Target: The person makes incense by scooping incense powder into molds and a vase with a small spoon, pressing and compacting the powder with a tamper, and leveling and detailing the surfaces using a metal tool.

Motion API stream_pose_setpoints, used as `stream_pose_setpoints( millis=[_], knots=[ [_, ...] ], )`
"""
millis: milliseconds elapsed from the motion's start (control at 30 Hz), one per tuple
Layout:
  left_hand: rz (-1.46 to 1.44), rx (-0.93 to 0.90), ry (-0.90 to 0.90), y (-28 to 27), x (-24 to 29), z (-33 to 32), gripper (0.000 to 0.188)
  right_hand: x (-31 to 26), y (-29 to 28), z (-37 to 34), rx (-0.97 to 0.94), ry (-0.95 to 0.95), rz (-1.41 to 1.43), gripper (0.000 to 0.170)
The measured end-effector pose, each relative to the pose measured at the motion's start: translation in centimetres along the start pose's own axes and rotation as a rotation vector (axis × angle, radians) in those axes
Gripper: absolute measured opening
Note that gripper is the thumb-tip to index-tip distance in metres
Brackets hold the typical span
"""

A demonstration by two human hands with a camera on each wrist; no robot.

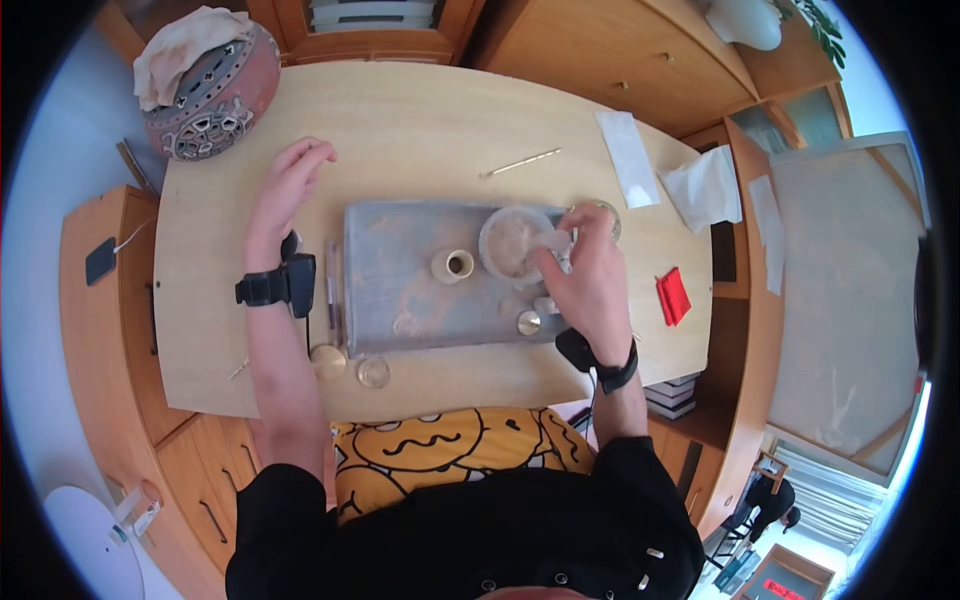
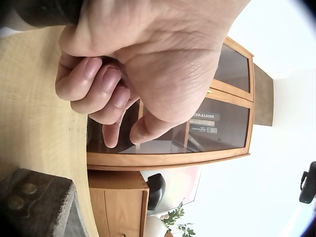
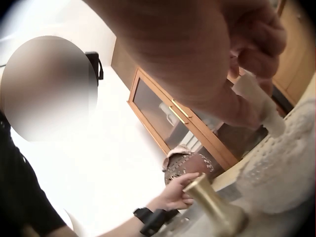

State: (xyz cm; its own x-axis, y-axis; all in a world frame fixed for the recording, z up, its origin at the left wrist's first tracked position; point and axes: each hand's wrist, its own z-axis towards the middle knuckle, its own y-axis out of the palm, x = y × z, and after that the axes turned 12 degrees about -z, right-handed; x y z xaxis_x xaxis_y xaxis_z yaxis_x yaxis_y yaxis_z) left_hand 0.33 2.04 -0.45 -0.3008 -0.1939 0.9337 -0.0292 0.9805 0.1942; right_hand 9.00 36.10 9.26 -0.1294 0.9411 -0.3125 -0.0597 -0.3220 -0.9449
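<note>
wooden cabinets [image 1: 590, 55] bound the room behind a pale, smooth tabletop [image 1: 420, 110]. on it lies a shallow grey tray [image 1: 385, 260], oblong, its floor marked by tan dust.

the right hand [image 1: 597, 285] pinches a small pale piece [image 3: 256, 103] between thumb and fingers, just over the edge of a round bowl [image 3: 281, 168] at the right part of the tray. whether the piece touches the bowl cannot be told. the left hand [image 1: 290, 185] is raised beside the tray, fingers bent toward the palm, gripping nothing.

on method, in this inspector's judgement: the pinch should be light but sure, as the piece appears thin-walled and could slip. it is best kept low and over the bowl, so that loose grains fall back inside. slow turns of the wrist would spare the fine matter; a quick one may scatter it. the idle left hand could steady the rim. the brass vessel [image 1: 447, 268] beside the bowl is narrow-waisted and likely to tip if the forearm brushes it.

on materials: the bowl is whitish and cloudy, its outer wall studded with small bumps, and it holds tan powder [image 1: 510, 240]. the vessel has a dull golden sheen and a flared mouth. a small metal cone [image 1: 529, 322] stands nearer the wearer, polished and bright.
</note>
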Motion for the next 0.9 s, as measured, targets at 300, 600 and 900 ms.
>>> stream_pose_setpoints(
  millis=[300, 600, 900],
  knots=[
    [-0.016, -0.001, -0.006, -0.3, -0.2, 0.2, 0.018, 0.3, -0.7, -0.7, 0.047, 0.106, 0.189, 0.042],
    [-0.014, -0.012, -0.005, -0.2, -0.3, 0.2, 0.018, 0.6, 1.0, -0.9, -0.067, 0.024, 0.033, 0.038],
    [-0.035, -0.012, -0.001, -0.1, -0.1, 0.3, 0.018, 4.6, -0.3, -0.9, -0.387, 0.324, 1.618, 0.043]
  ],
)
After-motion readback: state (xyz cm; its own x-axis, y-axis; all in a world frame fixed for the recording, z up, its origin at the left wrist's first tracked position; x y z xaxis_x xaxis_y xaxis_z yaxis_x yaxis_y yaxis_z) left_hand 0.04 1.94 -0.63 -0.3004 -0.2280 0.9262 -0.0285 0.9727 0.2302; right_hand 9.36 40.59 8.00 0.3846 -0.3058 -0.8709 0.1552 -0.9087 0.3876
